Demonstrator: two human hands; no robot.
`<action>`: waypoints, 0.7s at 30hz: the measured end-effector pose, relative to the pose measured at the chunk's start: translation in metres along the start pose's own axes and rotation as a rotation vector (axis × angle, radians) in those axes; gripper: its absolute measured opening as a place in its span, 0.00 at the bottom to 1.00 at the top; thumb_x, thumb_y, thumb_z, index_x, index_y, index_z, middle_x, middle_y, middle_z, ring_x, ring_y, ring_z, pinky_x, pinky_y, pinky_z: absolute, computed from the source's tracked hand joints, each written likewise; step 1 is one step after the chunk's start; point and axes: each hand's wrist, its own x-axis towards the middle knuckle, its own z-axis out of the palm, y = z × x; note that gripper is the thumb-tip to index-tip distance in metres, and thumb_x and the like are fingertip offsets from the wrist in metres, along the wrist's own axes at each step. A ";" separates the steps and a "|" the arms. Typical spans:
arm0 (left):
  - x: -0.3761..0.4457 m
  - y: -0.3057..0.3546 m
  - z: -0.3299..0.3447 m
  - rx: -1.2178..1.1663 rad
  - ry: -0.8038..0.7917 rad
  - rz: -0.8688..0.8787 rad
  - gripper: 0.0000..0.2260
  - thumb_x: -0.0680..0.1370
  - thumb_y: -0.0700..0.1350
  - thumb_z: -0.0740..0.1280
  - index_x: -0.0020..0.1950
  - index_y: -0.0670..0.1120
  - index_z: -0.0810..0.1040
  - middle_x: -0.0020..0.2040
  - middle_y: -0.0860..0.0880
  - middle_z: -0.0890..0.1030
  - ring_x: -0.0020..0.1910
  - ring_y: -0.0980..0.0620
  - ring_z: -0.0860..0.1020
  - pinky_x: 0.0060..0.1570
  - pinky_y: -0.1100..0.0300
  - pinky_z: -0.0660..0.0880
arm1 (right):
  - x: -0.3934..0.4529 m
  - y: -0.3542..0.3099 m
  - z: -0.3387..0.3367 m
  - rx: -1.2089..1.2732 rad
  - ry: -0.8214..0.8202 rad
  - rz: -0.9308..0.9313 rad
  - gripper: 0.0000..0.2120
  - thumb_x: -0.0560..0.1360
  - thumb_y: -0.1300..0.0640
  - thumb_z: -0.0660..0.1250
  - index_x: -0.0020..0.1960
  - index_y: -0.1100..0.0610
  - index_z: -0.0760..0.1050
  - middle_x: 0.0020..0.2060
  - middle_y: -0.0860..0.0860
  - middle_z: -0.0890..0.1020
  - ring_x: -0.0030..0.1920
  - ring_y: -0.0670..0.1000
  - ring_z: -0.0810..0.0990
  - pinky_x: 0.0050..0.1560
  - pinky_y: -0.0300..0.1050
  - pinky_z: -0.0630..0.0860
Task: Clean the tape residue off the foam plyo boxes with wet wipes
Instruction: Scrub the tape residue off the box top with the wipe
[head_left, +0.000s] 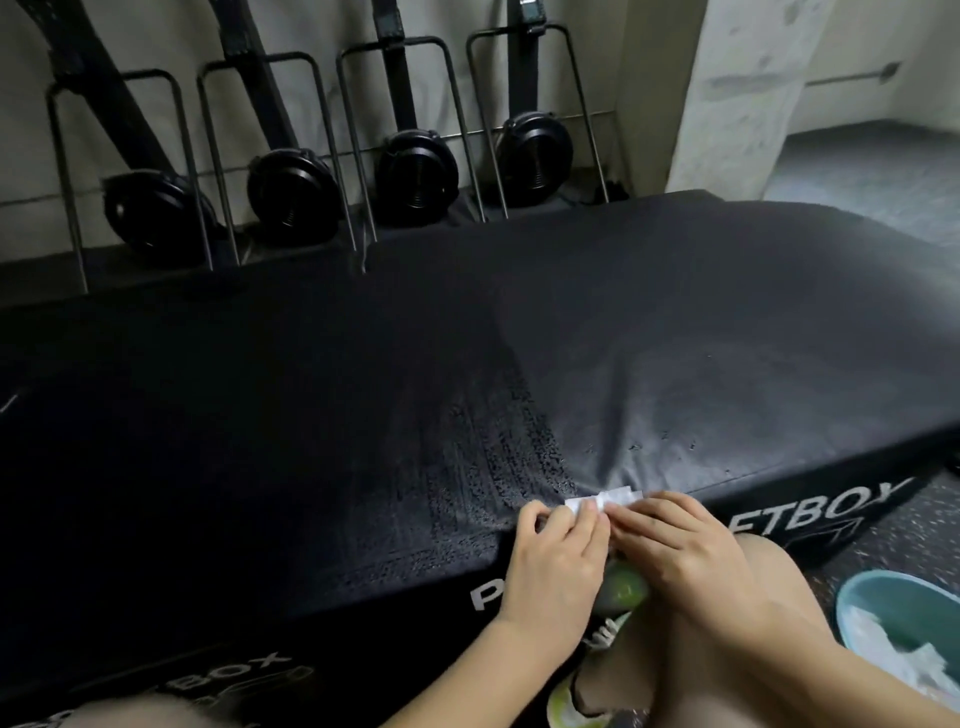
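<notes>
Wet wipe (602, 501), folded small, is pinched by the fingertips of both the left hand (553, 558) and right hand (685, 548) against the plyo box (363, 374) front edge, lower centre, where gritty residue (498, 457) is concentrated; a teal bin (857, 592) is kept lower right, likely for spent wipes.

Your long black foam plyo box (363, 374) sits on speckled dark rubber floor (904, 525); a teal plastic basin (857, 597) stands on that floor beside it.

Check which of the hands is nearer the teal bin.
Right. The right hand is at the plyo box edge, left of the teal bin; the left hand is farther left.
</notes>
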 end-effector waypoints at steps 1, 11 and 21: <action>0.004 0.004 0.003 -0.007 0.002 0.002 0.14 0.78 0.41 0.61 0.59 0.44 0.82 0.58 0.49 0.81 0.48 0.50 0.72 0.53 0.52 0.67 | -0.003 0.004 -0.006 0.000 -0.035 0.023 0.19 0.86 0.52 0.57 0.56 0.58 0.85 0.59 0.49 0.84 0.54 0.51 0.81 0.67 0.42 0.67; 0.021 0.007 0.010 0.027 -0.066 -0.068 0.19 0.75 0.47 0.59 0.61 0.46 0.83 0.61 0.50 0.82 0.49 0.51 0.75 0.59 0.48 0.66 | 0.005 0.023 -0.012 0.125 -0.195 0.206 0.15 0.84 0.48 0.60 0.61 0.48 0.83 0.65 0.37 0.78 0.62 0.40 0.77 0.53 0.34 0.78; 0.094 -0.072 0.017 0.102 -0.231 -0.211 0.19 0.73 0.49 0.71 0.62 0.44 0.80 0.58 0.51 0.82 0.51 0.49 0.76 0.57 0.48 0.70 | 0.115 0.077 0.053 0.114 -0.278 0.099 0.15 0.83 0.51 0.60 0.55 0.53 0.84 0.53 0.45 0.84 0.48 0.51 0.79 0.53 0.48 0.77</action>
